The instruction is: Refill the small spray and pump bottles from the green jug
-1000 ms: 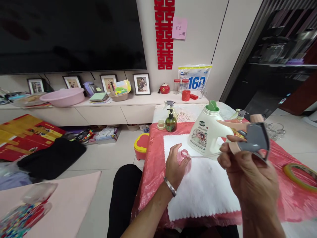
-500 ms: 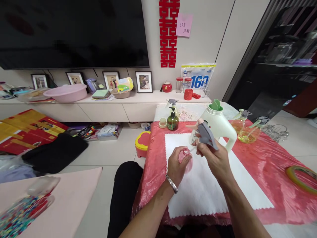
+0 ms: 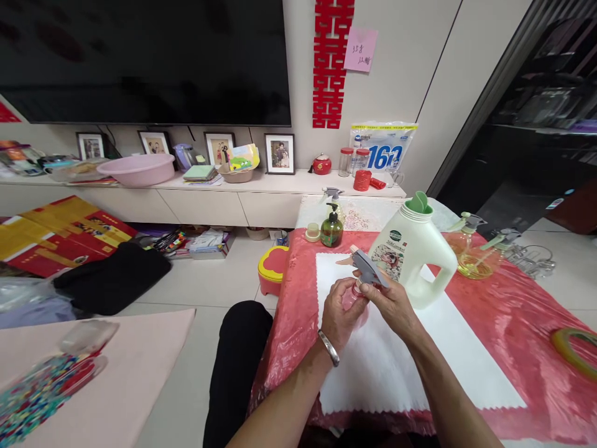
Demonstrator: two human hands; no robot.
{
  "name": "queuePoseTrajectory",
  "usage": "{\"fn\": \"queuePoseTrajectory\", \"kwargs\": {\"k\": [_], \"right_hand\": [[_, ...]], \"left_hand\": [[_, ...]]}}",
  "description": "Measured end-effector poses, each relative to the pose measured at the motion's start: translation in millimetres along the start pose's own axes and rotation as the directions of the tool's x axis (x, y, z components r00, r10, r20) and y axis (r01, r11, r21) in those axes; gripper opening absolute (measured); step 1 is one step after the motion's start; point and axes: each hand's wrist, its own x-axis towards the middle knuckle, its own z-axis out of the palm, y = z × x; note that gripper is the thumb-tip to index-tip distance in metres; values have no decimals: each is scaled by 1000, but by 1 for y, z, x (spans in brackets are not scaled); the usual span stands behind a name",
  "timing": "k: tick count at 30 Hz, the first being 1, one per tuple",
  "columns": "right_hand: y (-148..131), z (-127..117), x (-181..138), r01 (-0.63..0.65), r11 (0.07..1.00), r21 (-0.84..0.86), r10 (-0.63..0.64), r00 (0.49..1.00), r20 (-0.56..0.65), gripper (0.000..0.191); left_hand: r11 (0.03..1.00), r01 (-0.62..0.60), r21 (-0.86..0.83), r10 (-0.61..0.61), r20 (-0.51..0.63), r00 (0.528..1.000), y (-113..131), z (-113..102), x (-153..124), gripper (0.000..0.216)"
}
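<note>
My left hand (image 3: 339,314) is wrapped round a small pink bottle (image 3: 351,300) that stands on a white cloth (image 3: 396,361). My right hand (image 3: 392,302) grips a grey trigger spray head (image 3: 366,269) with a peach nozzle, and the head sits on top of the bottle's neck. Both hands meet over the near left part of the cloth. A silver bracelet circles my left wrist. Most of the bottle is hidden by my fingers.
A large cream detergent jug (image 3: 415,249) with a green cap stands just behind my hands. A green pump bottle (image 3: 331,229), yellowish spray bottles (image 3: 471,252) and a tape roll (image 3: 576,348) lie on the red table cover (image 3: 513,323). To the left are floor clutter and a low cabinet (image 3: 209,199).
My right hand brought the spray head from up near the camera down and left to the pink bottle. Its tube is no longer visible outside. The left hand stayed on the bottle.
</note>
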Motion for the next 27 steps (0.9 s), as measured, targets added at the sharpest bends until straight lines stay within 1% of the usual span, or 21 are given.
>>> {"fn": "queuePoseTrajectory", "kwargs": {"k": [5, 9, 13, 17, 22, 27], "right_hand": [[-1, -4, -1, 26, 1000, -7, -25, 999, 30, 31], [-2, -4, -3, 63, 998, -1, -63, 998, -6, 34], [3, -1, -5, 85, 996, -20, -85, 995, -50, 29], [11, 1, -7, 88, 995, -47, -91, 994, -64, 25], [9, 3, -7, 97, 994, -41, -98, 995, -20, 35], [8, 6, -5, 103, 993, -60, -102, 995, 16, 31]], "left_hand": [[1000, -8, -5, 8, 13, 1000, -2, 0, -1, 29], [999, -38, -11, 38, 6, 999, -5, 0, -2, 29], [999, -43, 0, 43, 2, 999, -6, 0, -1, 29], [1000, -29, 2, 29, 0, 1000, -5, 1, -1, 30], [1000, -26, -5, 26, 0, 1000, -4, 2, -1, 29], [1000, -19, -18, 19, 9, 1000, -3, 1, -2, 29]]}}
